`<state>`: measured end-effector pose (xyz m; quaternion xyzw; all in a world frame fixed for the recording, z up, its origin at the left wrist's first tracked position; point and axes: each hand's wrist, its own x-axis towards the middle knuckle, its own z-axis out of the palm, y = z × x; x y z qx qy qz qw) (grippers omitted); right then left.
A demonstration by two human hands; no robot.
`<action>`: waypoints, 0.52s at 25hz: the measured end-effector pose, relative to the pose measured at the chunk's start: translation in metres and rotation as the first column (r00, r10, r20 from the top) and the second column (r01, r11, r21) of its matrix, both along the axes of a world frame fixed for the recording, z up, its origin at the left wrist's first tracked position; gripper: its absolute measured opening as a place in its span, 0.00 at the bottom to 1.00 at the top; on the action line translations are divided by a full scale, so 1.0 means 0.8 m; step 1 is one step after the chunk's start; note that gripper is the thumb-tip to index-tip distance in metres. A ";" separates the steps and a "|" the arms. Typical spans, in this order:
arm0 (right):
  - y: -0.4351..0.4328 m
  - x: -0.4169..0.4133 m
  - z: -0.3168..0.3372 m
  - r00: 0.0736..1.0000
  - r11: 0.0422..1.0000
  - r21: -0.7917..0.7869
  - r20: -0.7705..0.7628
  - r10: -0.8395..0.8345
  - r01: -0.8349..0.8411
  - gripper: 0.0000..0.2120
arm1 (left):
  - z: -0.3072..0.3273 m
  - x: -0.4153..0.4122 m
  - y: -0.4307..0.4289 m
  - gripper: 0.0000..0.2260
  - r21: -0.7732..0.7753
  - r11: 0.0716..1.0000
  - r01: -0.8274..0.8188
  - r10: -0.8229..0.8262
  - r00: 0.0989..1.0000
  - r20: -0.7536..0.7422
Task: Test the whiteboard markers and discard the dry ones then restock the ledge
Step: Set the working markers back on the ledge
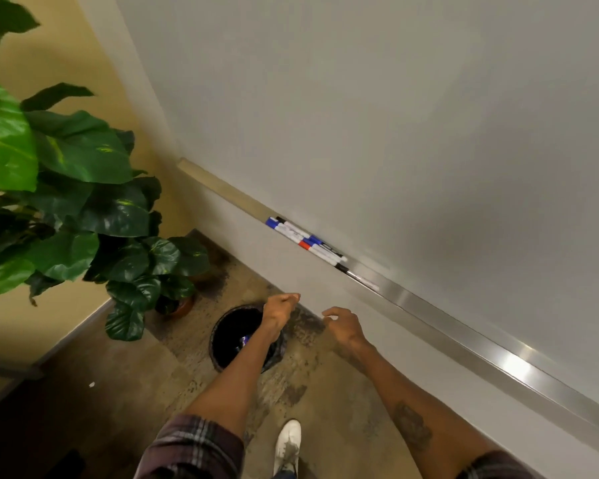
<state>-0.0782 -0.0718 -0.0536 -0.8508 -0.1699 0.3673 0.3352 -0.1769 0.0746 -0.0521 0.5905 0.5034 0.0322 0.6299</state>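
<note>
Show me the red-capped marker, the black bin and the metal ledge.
red-capped marker [319, 254], head view, white barrel.
black bin [227, 328], head view, inner wall.
metal ledge [429, 318], head view, bare stretch right of markers.

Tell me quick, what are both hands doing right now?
Left hand: closed, fingers curled, nothing seen in it.
Right hand: open, loosely curled, empty.

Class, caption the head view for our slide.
Left hand and right hand hover between bin and markers on the whiteboard ledge.
</note>
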 end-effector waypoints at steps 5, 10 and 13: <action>-0.097 0.058 0.028 0.993 0.996 0.033 0.077 -0.089 0.087 0.11 | 0.035 0.077 -0.084 0.15 0.045 0.976 0.213 -0.215 0.976 0.042; -0.200 0.101 0.047 0.966 0.974 0.064 0.130 -0.222 0.215 0.11 | 0.057 0.142 -0.173 0.15 0.086 0.902 0.423 -0.429 0.901 0.068; -0.260 0.119 0.054 0.942 0.952 0.080 0.141 -0.304 0.295 0.12 | 0.064 0.172 -0.230 0.14 0.096 0.860 0.501 -0.509 0.856 0.092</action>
